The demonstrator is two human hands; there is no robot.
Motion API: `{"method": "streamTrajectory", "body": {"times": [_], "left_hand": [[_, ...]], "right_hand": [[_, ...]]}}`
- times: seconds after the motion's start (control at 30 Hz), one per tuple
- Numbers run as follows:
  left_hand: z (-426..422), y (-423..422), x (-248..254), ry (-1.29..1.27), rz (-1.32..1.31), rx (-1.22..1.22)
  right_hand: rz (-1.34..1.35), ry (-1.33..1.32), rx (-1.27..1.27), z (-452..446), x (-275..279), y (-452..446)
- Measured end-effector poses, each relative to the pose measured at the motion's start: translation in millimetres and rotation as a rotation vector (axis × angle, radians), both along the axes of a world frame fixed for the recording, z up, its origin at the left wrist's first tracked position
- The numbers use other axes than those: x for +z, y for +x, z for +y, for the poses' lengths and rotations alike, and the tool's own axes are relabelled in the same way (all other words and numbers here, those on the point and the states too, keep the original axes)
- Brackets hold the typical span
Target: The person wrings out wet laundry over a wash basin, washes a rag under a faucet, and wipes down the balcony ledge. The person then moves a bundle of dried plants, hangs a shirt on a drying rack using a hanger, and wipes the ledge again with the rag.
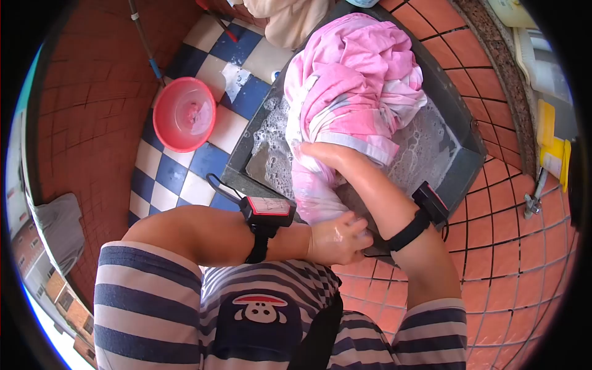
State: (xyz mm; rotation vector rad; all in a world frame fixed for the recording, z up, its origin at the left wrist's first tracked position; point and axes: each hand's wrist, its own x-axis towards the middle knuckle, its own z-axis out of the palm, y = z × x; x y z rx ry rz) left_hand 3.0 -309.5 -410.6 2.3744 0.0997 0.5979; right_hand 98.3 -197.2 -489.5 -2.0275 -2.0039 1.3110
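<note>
A large bundle of wet pink and white cloth (357,74) is heaped in a dark stone basin (465,163) with sudsy water. My right hand (320,154) reaches across and is closed on the cloth near its pale band; part of its fingers is hidden in the folds. Close to the basin's near edge, my left hand (339,239) is wet, its bent fingers somewhat apart and slightly blurred. It lies beside the lower end of the cloth, with nothing visible between its fingers.
On the blue and white tiled floor stands a red plastic tub (161,120). Cream fabric (290,21) hangs at the basin's far side. A yellow container (556,161) and a metal tap (531,203) are at the right. A pole (142,37) leans at the brick-red wall.
</note>
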Motion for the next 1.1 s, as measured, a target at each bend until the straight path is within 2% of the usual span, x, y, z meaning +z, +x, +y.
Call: {"method": "streamTrajectory", "body": {"times": [0.23, 0.3, 0.57, 0.63, 0.7, 0.77, 0.83, 0.9, 1.0, 1.03, 1.07, 1.1], "left_hand": [[-12.9, 36.0, -21.6, 0.093, -0.009, 0.035], [-29.2, 49.3, -48.2, -0.059, 0.129, -0.077], [-47.0, 66.4, -77.6, 0.202, 0.044, 0.168], [-47.1, 63.9, -74.3, 0.314, 0.043, 0.225], [-42.8, 52.2, -47.6, 0.389, 0.071, 0.252], [-41.0, 17.1, -1.8, 0.293, 0.16, 0.233], [-43.3, -26.9, 38.1, 0.17, 0.109, 0.297], [-50.4, -63.4, 85.7, -0.052, -0.054, 0.498], [-49.1, -117.2, 169.2, -0.333, -0.112, 0.696], [-49.9, -136.2, 173.6, -0.474, -0.273, 0.697], [-43.9, -152.3, 179.7, -0.666, -0.506, 0.577], [-36.2, -165.2, 160.2, -0.978, -0.884, 0.32]], "right_hand": [[0.028, -0.069, -0.025, -6.6, 4.6, 8.2], [0.041, -0.102, -0.023, -6.2, 4.8, 10.6], [0.105, -0.278, -0.016, -0.7, 8.8, 12.2], [0.131, -0.334, -0.025, 2.7, 10.8, 7.7], [0.154, -0.369, -0.05, 8.1, 18.9, 4.2], [0.167, -0.395, -0.104, 9.3, 29.4, 0.4], [0.181, -0.4, -0.19, 1.4, 41.3, -2.5], [0.153, -0.083, -0.287, -33.6, 22.6, -8.1], [0.817, -0.435, -0.517, -92.0, 62.1, -33.6], [1.01, -0.568, -0.571, -107.5, 68.5, -43.9], [1.052, -0.646, -0.628, -118.4, 85.5, -51.7], [1.095, -0.727, -0.685, -128.6, 105.2, -58.3]]}}
